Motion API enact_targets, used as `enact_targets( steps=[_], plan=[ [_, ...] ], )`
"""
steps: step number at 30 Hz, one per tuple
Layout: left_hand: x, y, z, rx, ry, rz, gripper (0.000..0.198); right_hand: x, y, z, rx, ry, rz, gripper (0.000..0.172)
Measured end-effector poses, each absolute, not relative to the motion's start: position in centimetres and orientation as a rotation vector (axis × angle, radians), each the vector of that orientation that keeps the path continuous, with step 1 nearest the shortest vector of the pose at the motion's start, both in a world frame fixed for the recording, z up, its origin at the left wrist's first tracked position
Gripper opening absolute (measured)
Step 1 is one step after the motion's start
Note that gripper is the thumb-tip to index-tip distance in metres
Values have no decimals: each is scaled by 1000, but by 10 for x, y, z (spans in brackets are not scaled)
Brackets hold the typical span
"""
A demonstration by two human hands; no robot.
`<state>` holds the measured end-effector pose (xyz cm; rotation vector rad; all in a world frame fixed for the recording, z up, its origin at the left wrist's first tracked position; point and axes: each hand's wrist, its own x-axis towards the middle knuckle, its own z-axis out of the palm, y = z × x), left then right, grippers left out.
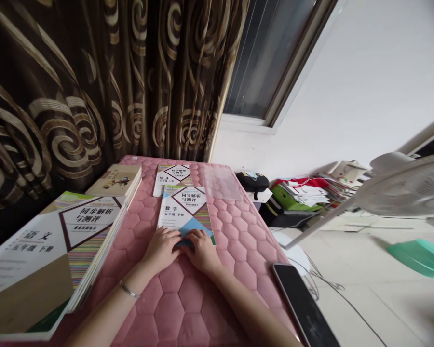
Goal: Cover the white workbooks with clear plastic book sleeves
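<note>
A workbook (184, 209) with a white and blue cover lies on the pink quilted surface (177, 308), partly over another workbook (171, 177). Its near edge is between my two hands. My left hand (163, 248), with a silver bangle at the wrist, has its bent fingers on the lower left of the cover. On the lower right, the curled fingers of my right hand (201, 250) hold the same edge. Both thumbs point inward and come close together. A clear plastic sheet (224, 182) lies just beyond, to the right.
To the left stands a stack of workbooks (54, 255), with a tan-covered book (114, 180) behind it. A dark phone (304, 306) lies along the right edge. Past that edge are a white fan (412, 185), cables and a green plastic item (419, 258). Patterned curtains (130, 72) hang behind.
</note>
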<state>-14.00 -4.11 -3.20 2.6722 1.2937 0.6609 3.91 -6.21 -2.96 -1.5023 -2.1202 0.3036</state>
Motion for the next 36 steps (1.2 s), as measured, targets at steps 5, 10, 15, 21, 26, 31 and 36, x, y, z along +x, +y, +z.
enact_targets(
  steps=[5,10,15,21,26,31,36],
  plan=[
    [-147,-36,-34,2655,1267,655,23,43,-64,-33,-1488,-2136,298,22],
    [-161,-39,-31,2612,1392,689,22,64,-65,-34,-1495,-2113,274,20],
    [-196,-45,-35,2538,1615,749,21,106,-70,-41,-1541,-1991,303,17],
    [-218,-43,-48,2436,1599,814,23,129,-75,-46,-1602,-1900,384,20],
    [-220,-40,-51,2422,1564,840,25,128,-76,-46,-1622,-1888,380,22],
    [-221,-39,-50,2384,1550,848,25,128,-77,-43,-1648,-1906,356,23],
    [-221,-41,-48,2382,1580,819,26,131,-80,-40,-1657,-1950,334,24]
  ],
)
